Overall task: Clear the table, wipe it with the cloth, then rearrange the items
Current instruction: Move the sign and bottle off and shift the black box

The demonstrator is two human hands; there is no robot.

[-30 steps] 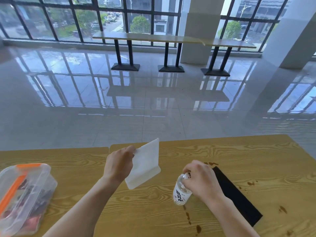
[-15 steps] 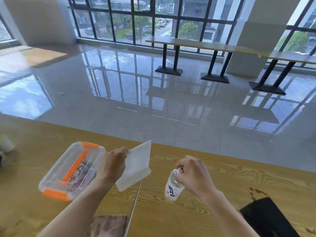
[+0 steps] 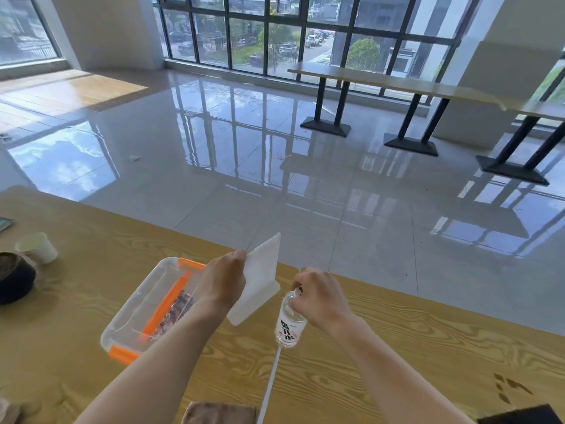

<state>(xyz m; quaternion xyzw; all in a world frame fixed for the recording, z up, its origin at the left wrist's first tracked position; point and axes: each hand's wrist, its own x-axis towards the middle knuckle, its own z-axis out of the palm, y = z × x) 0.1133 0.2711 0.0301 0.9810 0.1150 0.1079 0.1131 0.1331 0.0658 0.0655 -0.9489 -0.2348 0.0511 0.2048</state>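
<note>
My left hand (image 3: 221, 281) holds a white folded card stand (image 3: 260, 278) in the air above the wooden table (image 3: 397, 347). My right hand (image 3: 321, 296) grips the top of a small clear water bottle (image 3: 289, 324), which hangs upright just over the gap between two tabletops. A brown cloth (image 3: 220, 413) lies at the near edge of the table, partly cut off by the frame. Dark stains (image 3: 507, 388) mark the wood at the right.
A clear plastic box with orange clips (image 3: 149, 307) sits left of my left hand. Further left lie a paper cup (image 3: 38, 247) on its side and a dark bowl (image 3: 13, 278). A black flat item (image 3: 519, 417) shows at the bottom right corner.
My view has swung left, and both hands with the card stand and the bottle have moved left over the table seam. The cup and bowl have come into view; the black item slid out right.
</note>
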